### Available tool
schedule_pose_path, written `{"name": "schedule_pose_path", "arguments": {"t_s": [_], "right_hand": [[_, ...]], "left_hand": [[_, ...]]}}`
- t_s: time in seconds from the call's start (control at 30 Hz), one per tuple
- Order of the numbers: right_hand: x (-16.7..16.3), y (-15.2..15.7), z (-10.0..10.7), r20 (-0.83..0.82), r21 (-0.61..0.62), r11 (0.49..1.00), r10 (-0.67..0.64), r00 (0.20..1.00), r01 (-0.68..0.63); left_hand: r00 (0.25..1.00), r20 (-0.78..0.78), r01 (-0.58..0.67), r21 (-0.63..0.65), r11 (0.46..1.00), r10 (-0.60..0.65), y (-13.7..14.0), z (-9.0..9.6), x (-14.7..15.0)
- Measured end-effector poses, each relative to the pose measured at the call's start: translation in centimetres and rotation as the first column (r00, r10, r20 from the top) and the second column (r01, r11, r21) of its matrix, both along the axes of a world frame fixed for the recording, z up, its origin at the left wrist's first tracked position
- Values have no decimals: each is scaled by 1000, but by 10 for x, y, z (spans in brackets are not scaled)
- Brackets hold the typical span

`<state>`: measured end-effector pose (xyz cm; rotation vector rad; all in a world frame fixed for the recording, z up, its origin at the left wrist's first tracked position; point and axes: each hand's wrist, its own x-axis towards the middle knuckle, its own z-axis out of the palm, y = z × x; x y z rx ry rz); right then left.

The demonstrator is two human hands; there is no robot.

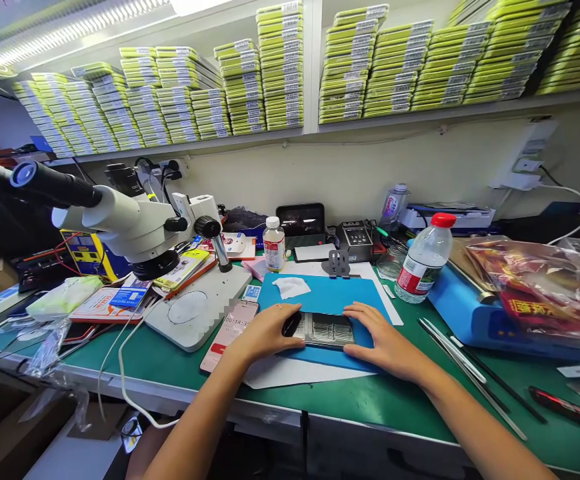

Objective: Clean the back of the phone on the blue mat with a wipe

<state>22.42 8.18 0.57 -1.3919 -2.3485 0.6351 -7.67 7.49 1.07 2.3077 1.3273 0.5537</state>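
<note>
A flat, phone-sized device [329, 331] with a dark rim lies crosswise on the blue mat [340, 291]. Its upper face looks silvery and ridged, with a darker part at the left; I cannot make out the detail. My left hand [273, 328] grips its left end, thumb at the near edge and fingers at the far edge. At the right end, my right hand [381, 335] holds it the same way. A crumpled white wipe [291, 287] rests on the mat beyond my left hand. Left of that hand lies a phone [227, 333] with a lit screen, partly covered by the hand.
A microscope [130, 223] stands on its pale base [190, 307] at left. Behind the mat are a small bottle [273, 245] and a black stand [339, 264]. At right stand a red-capped water bottle [425, 260], metal tools [470, 373] and a blue machine [463, 300].
</note>
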Motion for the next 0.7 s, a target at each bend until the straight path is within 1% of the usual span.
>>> {"name": "schedule_pose_path", "arguments": {"t_s": [0.23, 0.53, 0.7], "right_hand": [[0, 1, -2, 20, -8, 1000, 1, 1000, -1], [-2, -3, 2, 41, -24, 1000, 1, 999, 0], [-3, -5, 2, 36, -10, 1000, -3, 999, 3]], "left_hand": [[1000, 22, 3, 8, 1000, -3, 0, -2, 1], [999, 41, 27, 28, 999, -28, -1, -3, 1], [998, 39, 38, 45, 998, -40, -2, -2, 1]]}}
